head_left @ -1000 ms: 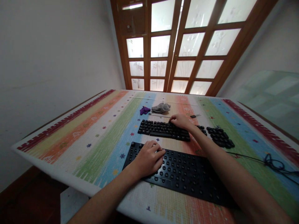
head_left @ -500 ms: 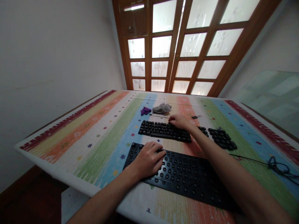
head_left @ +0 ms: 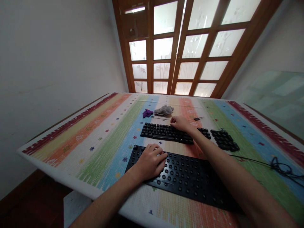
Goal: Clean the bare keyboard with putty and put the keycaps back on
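Note:
A black keyboard base (head_left: 180, 177) without its keycaps lies along the near table edge, its rows of bare key posts showing. My left hand (head_left: 152, 161) rests on its left part, fingers curled and thumb close to them; whatever they hold is hidden. Beyond it, loose black keycaps (head_left: 158, 130) sit in keyboard order on the cloth. My right hand (head_left: 179, 123) is over the back row of these keycaps, fingers pinched on a keycap there, mostly hidden. My right forearm covers part of the keycaps and of the base.
A purple cloth (head_left: 147, 113) and a grey cloth (head_left: 164, 110) lie behind the keycaps, near a thin rod (head_left: 161, 118). A small black-handled tool (head_left: 197, 119) is farther right. More keycaps (head_left: 224, 139) and a coiled black cable (head_left: 282, 167) lie on the right of the striped tablecloth (head_left: 95, 158).
Both hands stay in nearly the same places. The view has shifted very slightly; no object has visibly moved on the table.

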A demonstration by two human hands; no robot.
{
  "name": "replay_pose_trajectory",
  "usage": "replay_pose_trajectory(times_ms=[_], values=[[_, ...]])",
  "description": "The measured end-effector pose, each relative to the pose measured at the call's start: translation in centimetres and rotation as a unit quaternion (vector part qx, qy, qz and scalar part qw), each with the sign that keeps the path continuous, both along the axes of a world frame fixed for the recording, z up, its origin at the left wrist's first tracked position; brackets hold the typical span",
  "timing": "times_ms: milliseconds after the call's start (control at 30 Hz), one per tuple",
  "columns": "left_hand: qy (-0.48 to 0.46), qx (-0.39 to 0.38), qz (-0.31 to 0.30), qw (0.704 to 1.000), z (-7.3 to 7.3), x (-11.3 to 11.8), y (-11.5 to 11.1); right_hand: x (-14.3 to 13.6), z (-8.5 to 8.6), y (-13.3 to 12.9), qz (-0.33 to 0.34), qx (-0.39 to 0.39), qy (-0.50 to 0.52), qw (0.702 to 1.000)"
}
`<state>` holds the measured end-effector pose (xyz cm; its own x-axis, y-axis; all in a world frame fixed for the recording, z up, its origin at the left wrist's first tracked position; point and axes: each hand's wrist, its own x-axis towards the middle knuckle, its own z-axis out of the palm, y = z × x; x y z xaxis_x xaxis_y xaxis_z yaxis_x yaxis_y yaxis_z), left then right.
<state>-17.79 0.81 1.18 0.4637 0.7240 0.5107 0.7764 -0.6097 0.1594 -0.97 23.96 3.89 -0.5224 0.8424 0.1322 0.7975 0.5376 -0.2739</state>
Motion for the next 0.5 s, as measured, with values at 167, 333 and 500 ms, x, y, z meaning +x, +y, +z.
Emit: replay_pose_trajectory(times_ms=[167, 333, 500], values=[[-0.007, -0.01, 0.008, 1.0, 0.4, 0.0, -0.2, -0.5, 0.9, -1.2, 0.003, 0.025, 0.075, 0.997], [-0.014, -0.007, 0.001, 1.0, 0.4, -0.1, -0.2, -0.1, 1.2, -3.5, 0.042, -0.004, 0.158, 0.987], [-0.016, 0.003, -0.006, 1.0, 0.6, -0.1, -0.3, 1.3, 0.0, -7.3, 0.138, -0.212, 0.291, 0.922]])
